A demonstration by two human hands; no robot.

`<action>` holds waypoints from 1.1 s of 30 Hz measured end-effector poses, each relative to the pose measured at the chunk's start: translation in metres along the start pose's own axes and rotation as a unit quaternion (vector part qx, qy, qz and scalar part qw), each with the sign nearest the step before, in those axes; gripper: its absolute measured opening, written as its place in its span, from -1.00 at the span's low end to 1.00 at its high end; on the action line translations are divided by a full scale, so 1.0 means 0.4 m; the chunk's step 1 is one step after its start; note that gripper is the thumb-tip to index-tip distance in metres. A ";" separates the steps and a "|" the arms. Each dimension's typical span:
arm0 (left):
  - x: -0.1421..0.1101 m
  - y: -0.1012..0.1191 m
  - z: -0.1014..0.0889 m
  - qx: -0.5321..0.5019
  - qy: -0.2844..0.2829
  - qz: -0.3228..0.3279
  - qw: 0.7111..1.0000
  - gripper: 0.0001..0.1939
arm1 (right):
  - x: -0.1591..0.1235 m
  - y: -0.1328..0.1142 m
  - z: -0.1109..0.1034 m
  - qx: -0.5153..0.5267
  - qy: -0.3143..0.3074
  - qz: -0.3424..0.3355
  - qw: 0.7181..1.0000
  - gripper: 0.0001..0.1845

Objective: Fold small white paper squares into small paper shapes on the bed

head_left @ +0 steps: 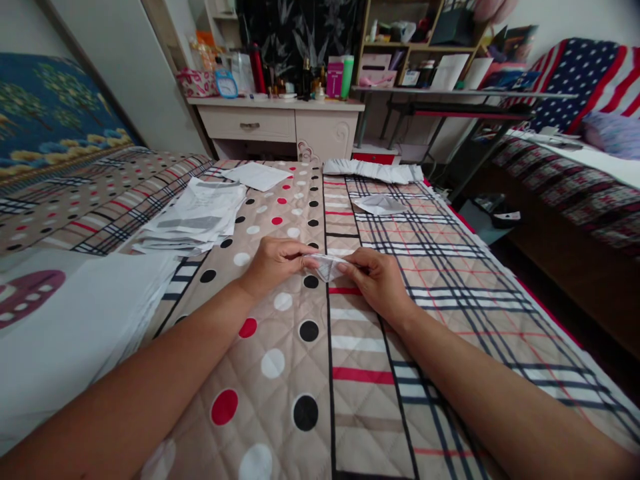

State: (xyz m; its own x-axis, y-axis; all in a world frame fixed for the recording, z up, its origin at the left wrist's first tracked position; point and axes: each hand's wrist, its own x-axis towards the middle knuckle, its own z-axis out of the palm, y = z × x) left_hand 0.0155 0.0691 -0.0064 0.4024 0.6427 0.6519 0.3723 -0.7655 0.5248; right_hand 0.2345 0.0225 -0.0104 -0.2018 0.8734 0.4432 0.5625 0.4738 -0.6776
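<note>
A small folded piece of white paper is held between my two hands, just above the patterned bedspread. My left hand pinches its left end between thumb and fingers. At the right end, my right hand grips it the same way, thumb on the near side. Beyond my right hand lies a folded paper piece, flat on the bedspread. A long strip of pleated or stacked white paper rests farther back.
To the left lie a stack of printed sheets, a single sheet behind it and a larger white paper pile or bag. A dresser with bottles and a blue clock stands past the bed. The bed's edge runs along the right.
</note>
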 end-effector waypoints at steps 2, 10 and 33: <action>-0.001 -0.002 0.000 0.014 0.007 0.010 1.000 -0.82 | 0.001 -0.001 0.000 0.005 0.002 -0.006 1.000 -0.80; -0.011 0.007 0.011 -0.062 0.000 -0.078 0.995 -0.83 | 0.002 -0.004 -0.003 0.031 0.030 -0.024 0.999 -0.85; 0.017 0.068 0.050 -0.125 0.029 -0.245 0.961 -0.81 | -0.002 -0.026 0.017 0.147 0.126 0.077 0.978 -0.92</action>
State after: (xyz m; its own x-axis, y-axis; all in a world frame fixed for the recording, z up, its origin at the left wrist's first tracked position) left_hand 0.0451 0.0534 0.0015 0.1804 0.9307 0.3183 0.2895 -0.3596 0.8871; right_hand 0.2234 0.0174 -0.0075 0.0918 0.8989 0.4284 0.3073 0.3837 -0.8708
